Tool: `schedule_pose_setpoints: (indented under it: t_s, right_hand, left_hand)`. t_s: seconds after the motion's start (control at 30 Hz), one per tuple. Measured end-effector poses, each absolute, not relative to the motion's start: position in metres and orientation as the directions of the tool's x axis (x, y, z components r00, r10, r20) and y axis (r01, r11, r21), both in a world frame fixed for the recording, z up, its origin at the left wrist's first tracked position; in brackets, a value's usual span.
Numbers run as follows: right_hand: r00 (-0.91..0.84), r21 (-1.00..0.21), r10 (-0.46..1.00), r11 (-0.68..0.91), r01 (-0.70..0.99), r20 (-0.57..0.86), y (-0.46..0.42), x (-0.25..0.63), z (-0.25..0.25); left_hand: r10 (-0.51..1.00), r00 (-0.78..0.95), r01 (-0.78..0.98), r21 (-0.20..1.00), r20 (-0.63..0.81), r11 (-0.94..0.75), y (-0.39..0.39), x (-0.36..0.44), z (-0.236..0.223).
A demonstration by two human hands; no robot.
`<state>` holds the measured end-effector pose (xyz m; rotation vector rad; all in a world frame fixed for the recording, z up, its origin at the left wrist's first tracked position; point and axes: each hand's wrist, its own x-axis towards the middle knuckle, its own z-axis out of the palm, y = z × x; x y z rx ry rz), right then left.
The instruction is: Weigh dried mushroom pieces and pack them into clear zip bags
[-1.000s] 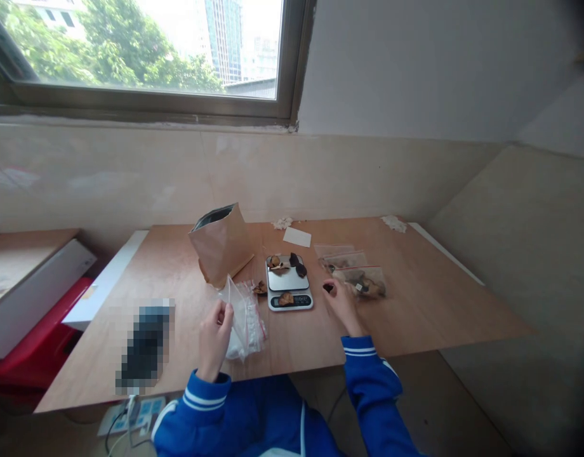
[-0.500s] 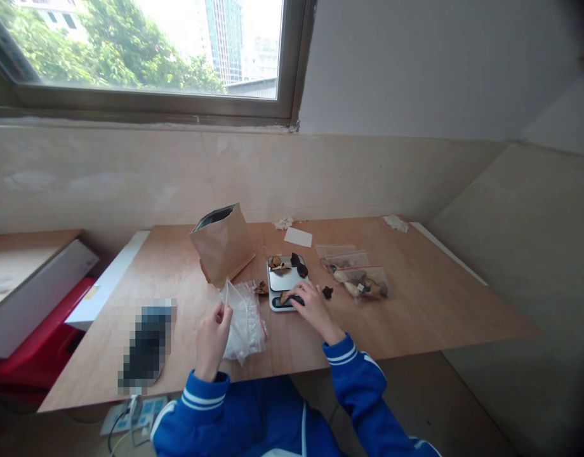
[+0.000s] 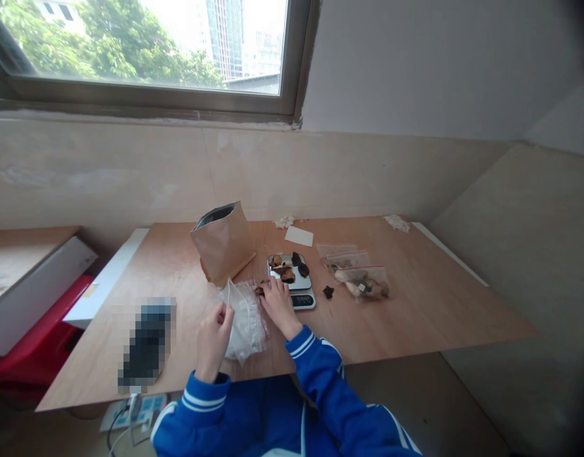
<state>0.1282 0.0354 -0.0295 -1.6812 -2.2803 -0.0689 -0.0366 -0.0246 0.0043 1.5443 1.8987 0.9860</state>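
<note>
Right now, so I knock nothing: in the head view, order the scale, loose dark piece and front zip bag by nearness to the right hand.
1. Scale, just ahead of the right hand.
2. Dark piece, on the table to the right.
3. Zip bag, farther right.

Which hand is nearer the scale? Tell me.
Right: the right hand is beside the digital scale; the left hand is farther off, pinching a plastic bag.

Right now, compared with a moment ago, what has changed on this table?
The right hand moved left from the zip bags, past the kitchen scale, to a brown piece, leaving a dark piece on the table. The left hand stayed at the clear plastic bag.
</note>
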Motion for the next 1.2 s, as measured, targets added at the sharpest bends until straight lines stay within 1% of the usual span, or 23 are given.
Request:
schedule_pose_setpoints:
  t_s: [0.07,0.1,0.23,0.3,0.37,0.5,0.57,0.6,0.67,0.77,0.83,0.87,0.93,1.03,1.1,1.2]
  right_hand:
    - [-0.262,-0.121,0.926,0.303,0.945,0.273,0.039,0.125,-0.028]
    - [-0.259,-0.135,0.923,0.306,0.942,0.286,0.04,0.127,-0.025]
    - [-0.177,-0.289,0.904,0.302,0.908,0.389,0.032,0.157,-0.012]
    - [-0.135,-0.334,0.89,0.299,0.894,0.435,0.025,0.181,-0.011]
    - [-0.127,-0.316,0.88,0.294,0.902,0.458,0.022,0.205,-0.017]
    - [-0.134,-0.219,0.886,0.253,0.942,0.444,0.025,0.234,-0.03]
    - [-0.135,-0.225,0.892,0.252,0.941,0.432,0.026,0.236,-0.03]
    - [-0.133,-0.25,0.893,0.259,0.933,0.43,0.025,0.234,-0.028]
    - [-0.111,-0.342,0.89,0.281,0.897,0.443,0.019,0.225,-0.018]
    - [-0.086,-0.544,0.892,0.344,0.765,0.443,-0.001,0.199,0.0]
    - [-0.126,-0.672,0.914,0.371,0.641,0.385,-0.017,0.176,0.01]
    - [-0.147,-0.727,0.929,0.358,0.586,0.339,-0.024,0.164,0.014]
    - [-0.141,-0.818,0.962,0.274,0.506,0.234,-0.034,0.142,0.018]
    - [-0.106,-0.893,0.988,0.144,0.426,0.109,-0.033,0.126,0.018]
    - [-0.099,-0.91,0.992,0.114,0.399,0.081,-0.025,0.128,0.014]
    - [0.008,-0.932,0.996,0.077,0.355,0.086,-0.005,0.146,0.008]
  left_hand:
    - [0.969,-0.241,0.615,0.781,0.054,0.109,-0.025,-0.038,0.005]
    - [0.968,-0.246,0.616,0.779,0.05,0.117,-0.025,-0.038,0.005]
    - [0.965,-0.258,0.617,0.777,0.05,0.125,-0.025,-0.041,0.006]
    - [0.965,-0.257,0.621,0.774,0.057,0.12,-0.024,-0.04,0.006]
    - [0.966,-0.25,0.629,0.77,0.064,0.112,-0.024,-0.039,0.006]
    - [0.969,-0.235,0.621,0.779,0.082,0.085,-0.023,-0.034,0.009]
    - [0.97,-0.224,0.61,0.789,0.091,0.067,-0.023,-0.033,0.01]
    - [0.972,-0.217,0.607,0.792,0.094,0.059,-0.023,-0.032,0.011]
    - [0.974,-0.204,0.603,0.797,0.102,0.043,-0.024,-0.031,0.011]
    - [0.978,-0.172,0.585,0.811,0.115,0.008,-0.024,-0.025,0.011]
    - [0.985,-0.133,0.558,0.83,0.114,-0.02,-0.025,-0.02,0.01]
    - [0.988,-0.109,0.54,0.841,0.111,-0.036,-0.026,-0.017,0.01]
    - [0.993,-0.054,0.496,0.866,0.106,-0.065,-0.028,-0.013,0.008]
    - [0.996,0.007,0.445,0.892,0.087,-0.081,-0.031,-0.012,0.005]
    - [0.997,0.01,0.415,0.907,0.077,-0.074,-0.032,-0.014,0.004]
    - [0.989,-0.109,0.347,0.936,0.102,-0.058,-0.031,-0.02,0.011]
